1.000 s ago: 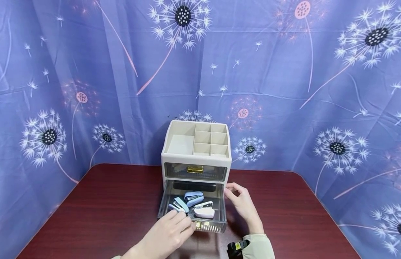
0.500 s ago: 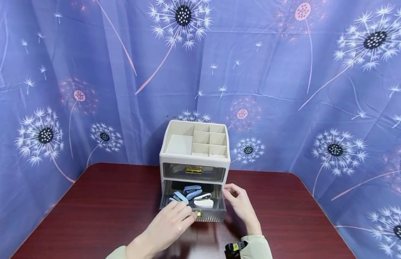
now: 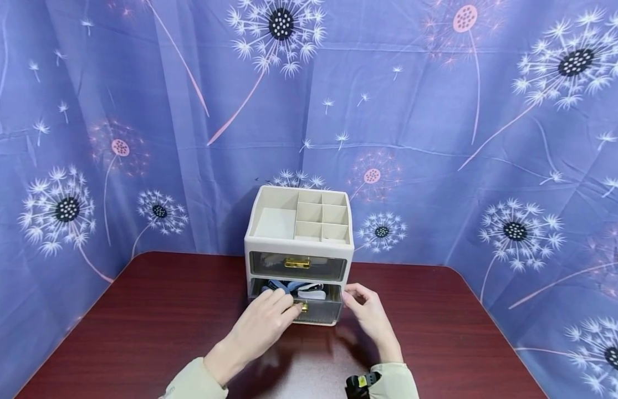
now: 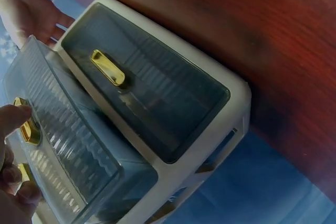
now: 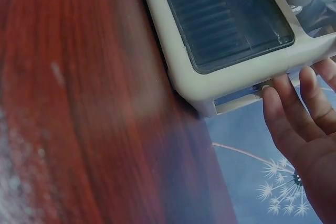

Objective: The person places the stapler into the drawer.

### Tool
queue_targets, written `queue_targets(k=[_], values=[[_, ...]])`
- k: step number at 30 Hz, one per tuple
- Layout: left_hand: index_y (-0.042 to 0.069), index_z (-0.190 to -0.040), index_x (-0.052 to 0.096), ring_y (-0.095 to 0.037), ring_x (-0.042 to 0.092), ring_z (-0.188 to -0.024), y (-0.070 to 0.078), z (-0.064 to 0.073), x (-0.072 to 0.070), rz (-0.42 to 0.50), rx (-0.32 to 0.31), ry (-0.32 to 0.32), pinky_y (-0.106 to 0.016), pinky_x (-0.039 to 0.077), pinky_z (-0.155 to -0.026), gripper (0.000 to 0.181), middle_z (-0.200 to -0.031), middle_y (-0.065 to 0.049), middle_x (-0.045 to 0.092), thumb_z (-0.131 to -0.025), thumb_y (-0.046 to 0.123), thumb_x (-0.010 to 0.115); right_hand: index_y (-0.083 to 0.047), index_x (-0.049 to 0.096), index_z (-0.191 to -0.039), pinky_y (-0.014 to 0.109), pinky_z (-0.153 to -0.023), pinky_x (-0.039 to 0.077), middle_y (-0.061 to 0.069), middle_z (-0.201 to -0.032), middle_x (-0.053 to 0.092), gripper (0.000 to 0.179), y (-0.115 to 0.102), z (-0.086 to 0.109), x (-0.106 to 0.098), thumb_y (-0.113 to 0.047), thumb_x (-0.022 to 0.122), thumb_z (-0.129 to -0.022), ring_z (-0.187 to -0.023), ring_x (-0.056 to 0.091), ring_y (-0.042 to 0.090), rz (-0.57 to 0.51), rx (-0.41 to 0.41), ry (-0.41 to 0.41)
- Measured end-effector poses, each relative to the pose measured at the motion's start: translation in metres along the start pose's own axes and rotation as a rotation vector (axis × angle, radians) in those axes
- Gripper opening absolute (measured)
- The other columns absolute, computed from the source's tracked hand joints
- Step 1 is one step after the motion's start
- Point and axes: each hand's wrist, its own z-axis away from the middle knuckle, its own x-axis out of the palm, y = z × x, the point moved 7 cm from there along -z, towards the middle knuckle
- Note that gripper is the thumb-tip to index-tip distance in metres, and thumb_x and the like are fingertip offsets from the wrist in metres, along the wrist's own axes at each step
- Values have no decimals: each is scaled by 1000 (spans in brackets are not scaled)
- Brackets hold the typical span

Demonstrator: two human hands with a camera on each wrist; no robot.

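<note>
A white desktop drawer organizer [image 3: 299, 244] stands on the table. Its middle drawer [image 3: 318, 311], smoky and see-through, sticks partly out. Inside lie several small staplers, including a white one [image 3: 311, 295] and a blue one [image 3: 279, 285], partly hidden by the drawer front. My left hand [image 3: 261, 321] pinches that drawer's gold handle [image 4: 29, 127]; some of its fingers are out of view at the left wrist frame's edge. On the organizer's right side, my right hand [image 3: 371, 316] rests its fingertips [image 5: 270, 95] against the outer wall, fingers slightly bent.
Above is a closed top drawer with a gold handle [image 3: 297, 263]; a closed bottom drawer [image 4: 147, 82] sits nearest the table. Open compartments [image 3: 322, 213] form the organizer's top. The dark red table [image 3: 179, 310] reaches back to a blue dandelion-print curtain [image 3: 199, 83].
The middle drawer has slid well inward, away from me, carrying the staplers. My left hand has moved forward with its handle. My right hand has stayed at the organizer's side.
</note>
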Motion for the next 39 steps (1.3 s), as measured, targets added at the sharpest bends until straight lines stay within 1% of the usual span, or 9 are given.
queue_targets(k=[4, 7, 10, 14, 20, 26, 29, 34, 39], values=[[10, -97, 71, -18, 42, -69, -6, -2, 6, -7, -13, 7, -26, 34, -60, 27, -78, 1, 47, -95, 16, 45, 6, 67, -102, 36, -73, 55, 6, -80, 66, 12, 3, 0, 1, -1, 64, -93, -77, 64, 24, -43, 4, -6], [11, -94, 71, -17, 42, -69, -10, -3, 11, -8, -23, 9, -26, 35, -60, 24, -77, 1, 46, -95, 16, 47, 7, 67, -103, 37, -74, 56, 11, -82, 66, 13, 3, 0, 1, -1, 64, -93, -78, 65, 27, -60, 1, -12], [12, -92, 70, -17, 43, -69, -14, -3, 15, -7, -36, -2, -26, 35, -61, 23, -77, 1, 46, -95, 16, 47, 7, 67, -103, 35, -73, 56, 14, -82, 66, 12, 4, -1, 1, 0, 64, -93, -77, 65, 25, -50, 2, -11], [11, -93, 69, -18, 44, -71, -19, -2, 21, 1, -57, -28, -27, 35, -60, 22, -79, 1, 48, -93, 16, 47, 6, 68, -103, 33, -72, 55, 18, -82, 66, 13, 5, 0, 1, -1, 65, -92, -77, 64, 23, -39, 0, -11], [12, -90, 67, -18, 45, -71, -22, -1, 23, -11, -67, -20, -27, 34, -59, 19, -79, 1, 47, -91, 14, 48, 6, 67, -104, 36, -74, 55, 22, -84, 65, 15, 3, 1, 2, -4, 65, -93, -79, 65, 26, -38, -5, -21], [13, -88, 66, -18, 45, -71, -23, -3, 25, -19, -80, -14, -26, 34, -58, 21, -79, 1, 48, -92, 15, 46, 2, 68, -102, 42, -76, 55, 18, -83, 66, 15, 2, 2, 1, -9, 66, -93, -81, 65, 33, -19, 18, -33], [12, -87, 66, -19, 45, -71, -23, -3, 28, -18, -94, -15, -27, 35, -58, 19, -78, 1, 48, -91, 13, 47, 3, 68, -103, 41, -76, 55, 20, -84, 66, 15, 4, 3, 1, -9, 66, -94, -82, 64, 36, -13, 17, -42], [12, -87, 65, -19, 47, -72, -23, -4, 29, -18, -111, -17, -27, 36, -57, 14, -78, 0, 49, -88, 10, 51, 3, 68, -102, 38, -74, 55, 27, -85, 64, 16, 5, 3, 0, -10, 66, -94, -80, 63, 36, -11, 0, -46], [11, -87, 65, -20, 49, -72, -24, -6, 29, -8, -120, -22, -28, 38, -56, 14, -78, 0, 52, -88, 10, 51, 2, 69, -102, 39, -75, 55, 22, -83, 65, 15, 3, 2, -1, -10, 66, -94, -81, 63, 38, 5, 1, -43]])
